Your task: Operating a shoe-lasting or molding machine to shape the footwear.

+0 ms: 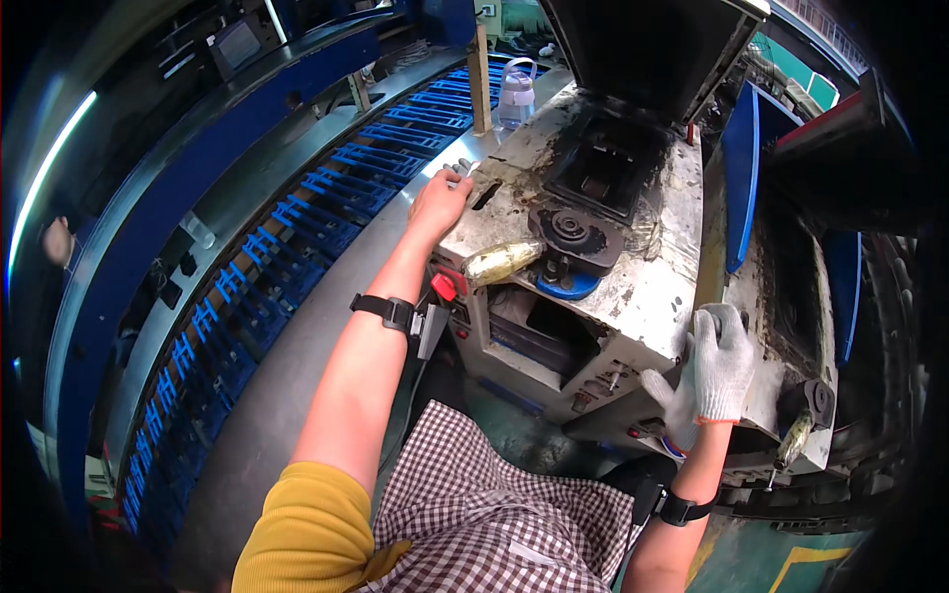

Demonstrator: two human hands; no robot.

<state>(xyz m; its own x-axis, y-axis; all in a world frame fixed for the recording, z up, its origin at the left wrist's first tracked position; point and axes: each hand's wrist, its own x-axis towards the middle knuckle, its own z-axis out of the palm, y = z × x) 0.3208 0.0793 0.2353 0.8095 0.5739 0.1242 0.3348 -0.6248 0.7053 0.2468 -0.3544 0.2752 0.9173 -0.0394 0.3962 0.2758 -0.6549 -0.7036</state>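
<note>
My bare left hand (442, 205) is at the left edge of the worn, pale machine top (652, 282), its fingers curled. Small grey pieces (461, 166) show at its fingertips; what they are is unclear. My right hand (724, 364) wears a white knit glove with an orange-edged cuff and is beside the machine's right side. Its fingers are bent, and a second white knit glove (677, 407) appears to hang from it, partly hidden. Between my hands, a dark round clamp mechanism (570, 229) with a tape-wrapped handle (501, 263) is mounted on the machine.
The machine's dark lid (652, 49) stands raised behind a recessed plate. On the left runs a conveyor with blue slats (297, 212). A clear bottle (516, 94) stands at the back. Another machine with a wrapped handle (795, 440) is at the right; a red switch (444, 287) sits in front.
</note>
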